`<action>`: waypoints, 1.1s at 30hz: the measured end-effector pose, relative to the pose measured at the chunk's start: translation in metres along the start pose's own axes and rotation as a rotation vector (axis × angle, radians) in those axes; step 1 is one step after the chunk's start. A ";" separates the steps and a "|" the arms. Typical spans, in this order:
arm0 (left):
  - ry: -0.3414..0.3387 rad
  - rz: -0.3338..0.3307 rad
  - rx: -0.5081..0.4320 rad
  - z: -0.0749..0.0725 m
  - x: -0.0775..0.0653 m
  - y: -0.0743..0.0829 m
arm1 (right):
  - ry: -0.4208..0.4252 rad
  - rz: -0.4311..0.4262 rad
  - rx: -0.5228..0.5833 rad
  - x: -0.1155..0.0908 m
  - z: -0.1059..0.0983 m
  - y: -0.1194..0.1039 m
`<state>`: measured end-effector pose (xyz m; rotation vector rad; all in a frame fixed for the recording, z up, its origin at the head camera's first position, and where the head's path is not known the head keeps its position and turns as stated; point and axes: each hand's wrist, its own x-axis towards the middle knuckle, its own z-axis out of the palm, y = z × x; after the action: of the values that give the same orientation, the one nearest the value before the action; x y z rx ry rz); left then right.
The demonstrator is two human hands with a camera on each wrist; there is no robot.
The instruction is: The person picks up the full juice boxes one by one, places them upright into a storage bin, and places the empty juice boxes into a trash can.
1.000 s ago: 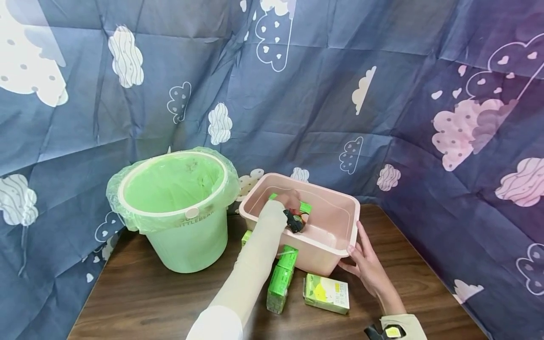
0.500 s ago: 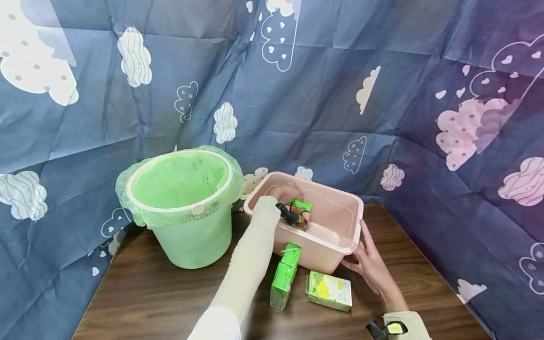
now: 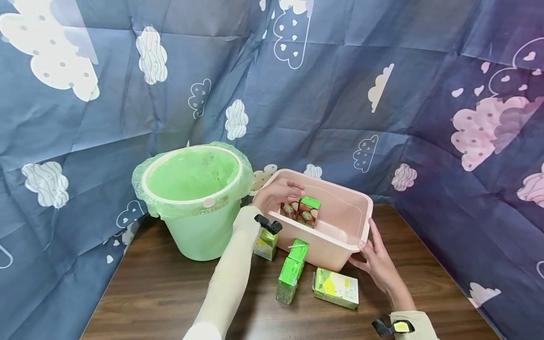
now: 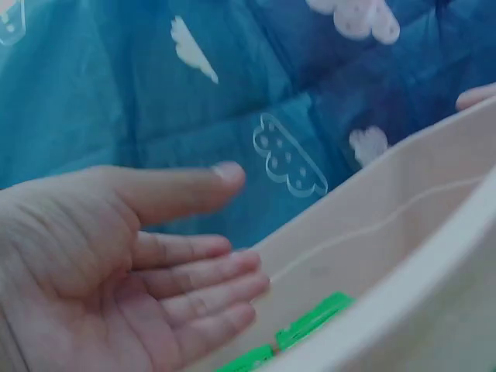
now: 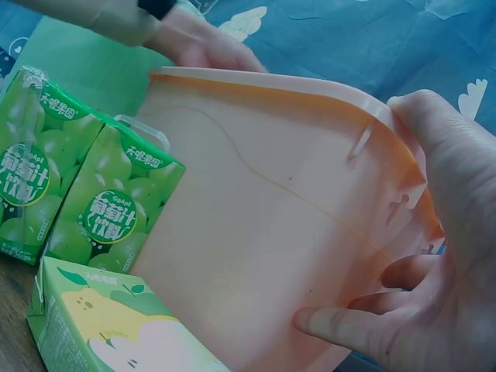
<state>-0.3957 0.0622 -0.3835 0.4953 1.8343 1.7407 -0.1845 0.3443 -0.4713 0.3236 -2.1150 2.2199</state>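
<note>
A pink plastic bin (image 3: 346, 203) stands tilted toward me on the table. In it, against the left part, sit two juice cartons (image 3: 307, 217) with green tops and red fruit pictures. My left hand (image 3: 278, 191) is over the bin's left end, fingers extended and holding nothing; the left wrist view shows its bare palm (image 4: 85, 302) with the carton tops (image 4: 314, 322) below. At the opposite end my right hand (image 3: 378, 262) grips the bin's near corner, one digit on the rim and other fingers (image 5: 341, 325) bent against the wall.
Before the bin stand two green grape juice cartons (image 3: 290, 274). A pear juice carton (image 3: 335, 288) lies flat to their right; another yellow-green carton (image 3: 265, 245) stands under my left wrist. A green bucket (image 3: 199, 236) with a plastic liner stands left, near the patterned cloth (image 3: 327, 94).
My left hand has let go of the cartons in the bin and drawn back left and up, uncovering them. The right hand keeps its grip on the bin. The view has shifted slightly.
</note>
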 end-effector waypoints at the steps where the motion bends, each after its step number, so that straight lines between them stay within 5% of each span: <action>1: -0.006 0.027 -0.024 0.001 -0.004 -0.001 | 0.004 0.003 -0.001 0.000 0.000 0.000; 8: -0.071 0.212 -0.193 0.013 -0.037 0.003 | 0.016 -0.014 0.013 -0.005 -0.002 0.003; 16: -0.155 0.320 -0.300 0.021 -0.083 -0.001 | 0.033 -0.021 0.030 -0.007 -0.002 0.002; 25: -0.259 0.366 -0.278 0.007 -0.120 -0.013 | 0.026 -0.025 -0.008 -0.001 0.000 -0.001; 33: -0.250 0.357 -0.281 0.004 -0.145 -0.031 | 0.014 -0.004 -0.014 0.003 0.003 0.001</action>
<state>-0.2769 -0.0263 -0.3937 0.9199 1.3605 2.0216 -0.1871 0.3412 -0.4721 0.3103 -2.1198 2.1972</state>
